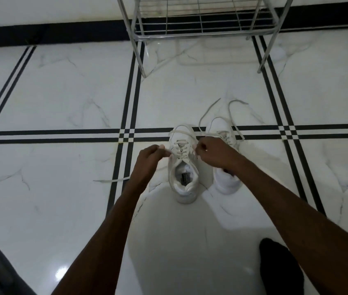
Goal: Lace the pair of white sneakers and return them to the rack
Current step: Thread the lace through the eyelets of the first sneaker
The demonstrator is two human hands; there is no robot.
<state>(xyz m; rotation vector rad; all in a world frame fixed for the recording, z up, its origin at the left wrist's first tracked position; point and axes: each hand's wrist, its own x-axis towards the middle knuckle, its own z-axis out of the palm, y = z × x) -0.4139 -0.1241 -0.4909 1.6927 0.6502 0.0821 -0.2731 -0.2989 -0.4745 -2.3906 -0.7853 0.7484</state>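
Both hands, left hand and right hand, pinch flat white lace ends over the left white leather sneaker on the marble floor; uneven pulling could slip an eyelet.

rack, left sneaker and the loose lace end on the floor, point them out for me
rack (170, 35), head view, front rail of the bottom shelf
left sneaker (181, 193), head view, heel collar
loose lace end (113, 180), head view, middle of the strip lying on the tile

White marble-look tiled floor with black double stripes.
Two white lace-up sneakers stand side by side on it, near a chrome wire rack.
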